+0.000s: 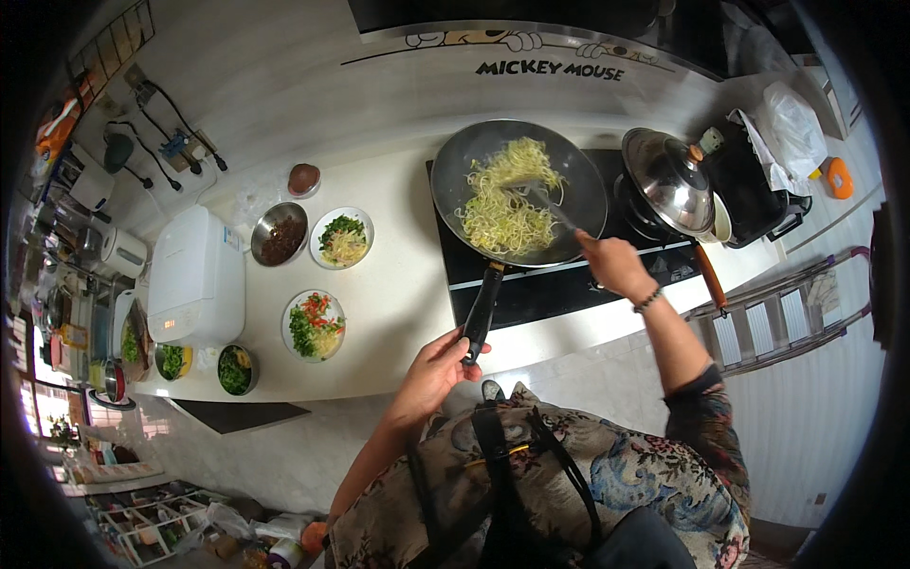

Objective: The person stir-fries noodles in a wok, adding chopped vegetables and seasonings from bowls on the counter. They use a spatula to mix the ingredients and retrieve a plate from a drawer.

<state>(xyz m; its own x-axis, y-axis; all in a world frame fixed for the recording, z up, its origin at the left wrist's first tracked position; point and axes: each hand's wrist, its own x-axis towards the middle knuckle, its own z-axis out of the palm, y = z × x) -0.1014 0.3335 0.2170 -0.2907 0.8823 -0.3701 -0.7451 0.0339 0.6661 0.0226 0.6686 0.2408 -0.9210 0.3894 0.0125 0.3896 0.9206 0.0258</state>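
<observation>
A dark wok (pixel 583 178) rests on the left burner of a black gas cooktop (pixel 444 249), with pale yellow bean sprouts (pixel 512 220) spread across its middle and left side. My left hand (pixel 437 366) is closed around the end of the wok's black handle (pixel 483 306). In my right hand (pixel 615 264) is a metal spatula (pixel 554 206), its blade partly hidden among the sprouts. Left of the cooktop, two white plates hold chopped greens: one plate (pixel 341 238) is at the back, the other (pixel 313 326), with red pepper bits too, nearer the front.
A lidded pan (pixel 672 181) sits on the right burner, its orange-brown handle (pixel 711 277) jutting past the counter edge. Left stand a steel bowl of dark food (pixel 279 235), a white rice cooker (pixel 195 277) and bowls of greens (pixel 236 370). A folded stepladder (pixel 782 313) is at the right.
</observation>
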